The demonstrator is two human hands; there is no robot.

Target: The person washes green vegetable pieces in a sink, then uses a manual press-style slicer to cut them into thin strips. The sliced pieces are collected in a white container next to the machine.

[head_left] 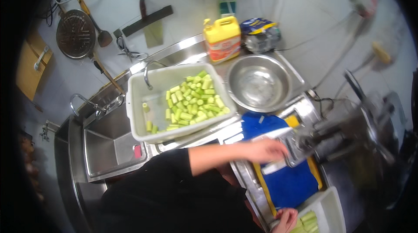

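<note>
My left hand (269, 150), blurred, reaches across a blue cloth with yellow edges (290, 184) to the near side of a metal hand-operated device (298, 146). Whether its fingers touch the device cannot be made out. At the lower edge of the view, my right hand (287, 218) is curled beside the rim of a white plastic bin (334, 203). Longer pale green vegetable pieces (307, 223) lie in that bin. A larger white plastic tub (138, 102) holds many short cut green vegetable pieces (192, 102).
A stainless steel bowl (259, 84) stands right of the tub, before a yellow pump jug (223, 40) and a plastic-wrapped package (261, 35). Left is a steel sink (114, 148) with a faucet (98, 105). A cleaver (153, 32), scissors (129, 52) and a perforated skimmer (76, 34) hang on the wall.
</note>
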